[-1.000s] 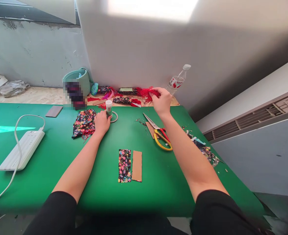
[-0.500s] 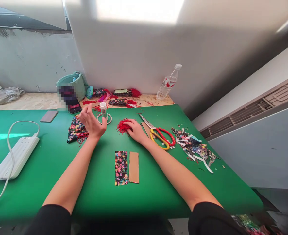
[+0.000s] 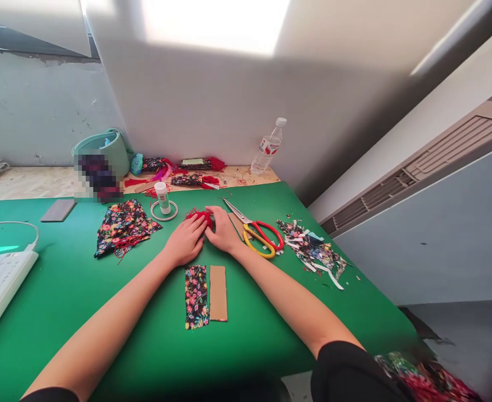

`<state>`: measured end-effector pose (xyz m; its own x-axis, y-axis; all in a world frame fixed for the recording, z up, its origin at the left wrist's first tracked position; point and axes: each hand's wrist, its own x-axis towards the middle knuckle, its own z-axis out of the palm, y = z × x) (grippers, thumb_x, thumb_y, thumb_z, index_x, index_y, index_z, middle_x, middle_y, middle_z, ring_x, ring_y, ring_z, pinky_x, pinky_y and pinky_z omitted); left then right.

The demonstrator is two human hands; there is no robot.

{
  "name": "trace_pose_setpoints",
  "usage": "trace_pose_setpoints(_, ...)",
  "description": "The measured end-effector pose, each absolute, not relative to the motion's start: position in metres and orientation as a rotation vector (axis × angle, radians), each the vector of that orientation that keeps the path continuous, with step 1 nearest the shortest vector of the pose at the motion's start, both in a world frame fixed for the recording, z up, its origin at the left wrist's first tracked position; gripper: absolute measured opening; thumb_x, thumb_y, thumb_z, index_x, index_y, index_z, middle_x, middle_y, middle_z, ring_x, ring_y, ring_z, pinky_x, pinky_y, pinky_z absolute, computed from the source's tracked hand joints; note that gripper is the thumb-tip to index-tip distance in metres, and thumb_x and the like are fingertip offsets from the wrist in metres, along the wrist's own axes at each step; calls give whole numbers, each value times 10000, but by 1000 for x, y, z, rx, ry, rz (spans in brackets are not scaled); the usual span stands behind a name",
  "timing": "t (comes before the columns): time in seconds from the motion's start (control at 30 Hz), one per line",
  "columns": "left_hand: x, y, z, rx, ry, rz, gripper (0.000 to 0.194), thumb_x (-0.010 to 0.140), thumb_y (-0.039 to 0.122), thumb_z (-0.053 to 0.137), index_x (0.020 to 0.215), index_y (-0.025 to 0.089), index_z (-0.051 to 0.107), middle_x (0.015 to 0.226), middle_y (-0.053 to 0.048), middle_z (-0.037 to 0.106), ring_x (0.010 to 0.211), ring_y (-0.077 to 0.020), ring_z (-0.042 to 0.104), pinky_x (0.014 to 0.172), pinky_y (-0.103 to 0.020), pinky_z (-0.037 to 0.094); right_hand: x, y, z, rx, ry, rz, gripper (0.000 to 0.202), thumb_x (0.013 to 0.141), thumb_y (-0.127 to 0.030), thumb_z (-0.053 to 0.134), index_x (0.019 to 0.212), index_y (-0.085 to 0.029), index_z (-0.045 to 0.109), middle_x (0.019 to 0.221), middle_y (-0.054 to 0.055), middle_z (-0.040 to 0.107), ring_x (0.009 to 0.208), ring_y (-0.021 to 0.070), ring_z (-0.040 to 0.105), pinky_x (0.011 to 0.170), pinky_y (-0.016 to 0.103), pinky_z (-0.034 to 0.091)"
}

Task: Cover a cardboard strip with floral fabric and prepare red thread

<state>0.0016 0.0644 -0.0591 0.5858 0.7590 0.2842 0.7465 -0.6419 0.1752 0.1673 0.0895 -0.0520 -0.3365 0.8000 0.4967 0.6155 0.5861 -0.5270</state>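
Hands (image 3: 186, 241) (image 3: 224, 231) at red threads (image 3: 194, 213) (bunched)

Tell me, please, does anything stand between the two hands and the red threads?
Nothing visible does: the left hand has its fingers over the red threads, and the right hand is close beside them. The scissors lie on the right hand's other side.

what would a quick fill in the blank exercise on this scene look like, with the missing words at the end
1. The left hand and right hand are at a tangled thread bundle whose colour is ____.
2. The long-bladed metal scissors have one red handle loop and one ____ loop.
3. In this view, the black floral fabric strip lies to the ____ of the plain brown rectangular strip.

Missing words: red; yellow; left.
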Motion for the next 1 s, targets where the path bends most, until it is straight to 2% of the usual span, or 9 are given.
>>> trace_pose_setpoints(0.1,-5,73,-59,2783,1304,455,517,908,275,346,1392,95,361,1469,-133,347,1393,-242,228,1136,-446,199,172,81,-44,-1315,-2156,209,201,771,-263,581,944,-164,556,944,105,609,917,250,553,841,404,443)
trace_pose_setpoints(0.2,-9,83,-61,2787,1314,409,545,903,264,332,1419,89,304,1494,-138,288,1406,-241,176,1146,-468,139,175,76,-44,-1411,-2246,280,248,747,-381,673,826,-177,556,828,55,608,805,210,564,747,335,444)
trace_pose_setpoints(0.27,-11,87,-62,2786,1314,436,569,895,261,343,1428,74,274,1504,-153,256,1412,-250,141,1146,-469,133,174,75,-46,-1469,-2244,245,224,774,-373,667,817,-179,565,844,56,614,824,206,570,740,321,435)
trace_pose_setpoints(0.4,-12,84,-58,2821,1223,644,610,874,205,363,1444,57,206,1518,-176,205,1421,-265,75,1140,-487,141,171,76,-47,-1569,-2226,171,80,849,-251,590,808,-182,585,860,57,628,850,202,584,747,315,430)
trace_pose_setpoints(0.47,-11,79,-53,2851,1121,722,611,865,167,359,1449,78,200,1498,-168,271,1414,-263,141,1133,-493,174,171,75,-45,-1607,-2187,150,54,854,-228,578,844,-177,589,883,64,629,853,202,587,745,314,434)
trace_pose_setpoints(0.57,-7,71,-47,2861,962,738,595,862,156,369,1439,103,233,1417,-156,413,1330,-259,339,1096,-464,286,175,74,-42,-1687,-2168,74,119,856,-259,578,918,-158,586,922,87,622,855,212,586,735,316,438)
trace_pose_setpoints(0.63,-4,66,-47,2848,892,709,594,859,162,383,1433,97,240,1388,-161,443,1262,-263,416,1061,-451,343,177,74,-41,-1721,-2229,23,114,874,-259,551,895,-153,590,911,96,623,845,219,582,722,318,436)
trace_pose_setpoints(0.8,-2,61,-52,2737,872,713,627,838,113,387,1440,119,211,1381,-174,435,1233,-262,449,1031,-460,382,178,76,-42,-1655,-2366,-7,143,908,-187,464,850,-148,589,914,133,626,877,249,562,753,348,421)
trace_pose_setpoints(1.0,-6,59,-58,2402,881,852,692,807,51,380,1454,178,171,1375,-146,445,1135,-194,553,1032,-412,405,173,77,-45,-1554,-2386,55,161,907,-108,403,874,-112,561,919,169,618,866,261,565,757,369,438)
